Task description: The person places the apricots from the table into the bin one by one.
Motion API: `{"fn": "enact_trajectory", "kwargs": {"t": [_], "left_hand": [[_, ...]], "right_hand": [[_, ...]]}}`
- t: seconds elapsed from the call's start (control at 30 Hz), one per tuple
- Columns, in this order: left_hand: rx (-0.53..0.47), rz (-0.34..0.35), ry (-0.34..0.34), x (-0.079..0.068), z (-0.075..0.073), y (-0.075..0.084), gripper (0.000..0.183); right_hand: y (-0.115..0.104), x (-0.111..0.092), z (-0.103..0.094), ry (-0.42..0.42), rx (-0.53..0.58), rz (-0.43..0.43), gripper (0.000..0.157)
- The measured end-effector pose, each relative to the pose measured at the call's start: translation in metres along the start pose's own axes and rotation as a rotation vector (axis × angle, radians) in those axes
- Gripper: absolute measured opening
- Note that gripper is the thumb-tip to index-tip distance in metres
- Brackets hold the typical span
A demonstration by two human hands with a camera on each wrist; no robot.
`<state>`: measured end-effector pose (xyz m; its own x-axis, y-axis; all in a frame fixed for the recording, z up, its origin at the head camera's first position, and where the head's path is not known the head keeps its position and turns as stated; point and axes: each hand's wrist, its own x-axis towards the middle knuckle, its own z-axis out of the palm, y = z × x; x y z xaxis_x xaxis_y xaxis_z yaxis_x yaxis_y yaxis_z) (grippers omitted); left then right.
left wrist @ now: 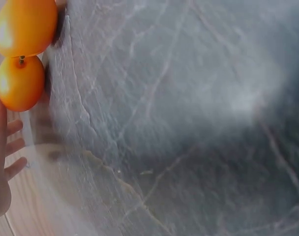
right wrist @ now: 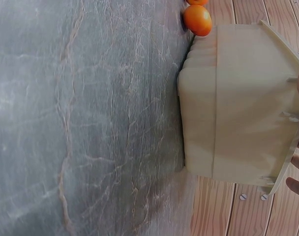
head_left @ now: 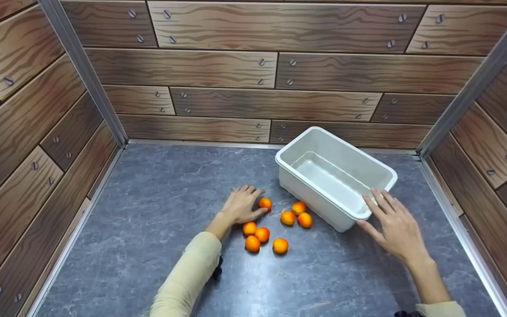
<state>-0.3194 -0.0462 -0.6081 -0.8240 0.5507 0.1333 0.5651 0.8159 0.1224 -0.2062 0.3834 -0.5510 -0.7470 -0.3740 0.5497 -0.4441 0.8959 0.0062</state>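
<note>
Several small oranges lie on the grey floor in front of a white plastic bin (head_left: 310, 191). My left hand (head_left: 241, 204) is low over the floor, thumb and fingers spread, with a single orange (head_left: 264, 204) beside them; I cannot tell if they touch. Behind the thumb sits a cluster of oranges (head_left: 262, 234), and one orange (head_left: 280, 245) lies apart to its right. Three more, among them this orange (head_left: 287, 218), are grouped close to the bin's long side. My right hand (head_left: 396, 229) is at the bin's near right corner, its fingers extended over the rim.
Wood-patterned panels (head_left: 218, 70) stand at the back and both sides, joined by grey metal corner posts (head_left: 82, 66). The marbled grey floor (head_left: 148, 211) stretches left of the oranges. The bin is angled, its far side near the back panel.
</note>
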Motion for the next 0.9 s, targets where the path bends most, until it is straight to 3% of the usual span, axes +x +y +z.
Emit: {"fn": "enact_trajectory", "kwargs": {"t": [0.47,0.9], "left_hand": [[0.035,0.053,0.004,0.0046,0.0055,0.0038,0.054],[0.059,0.077,0.033,0.0042,0.0038,0.0034,0.046]], "right_hand": [[-0.0004,0.0005,0.001,0.028,0.005,-0.005,0.086],[-0.0008,-0.0007,0.0001,0.009,0.0,0.008,0.079]]}}
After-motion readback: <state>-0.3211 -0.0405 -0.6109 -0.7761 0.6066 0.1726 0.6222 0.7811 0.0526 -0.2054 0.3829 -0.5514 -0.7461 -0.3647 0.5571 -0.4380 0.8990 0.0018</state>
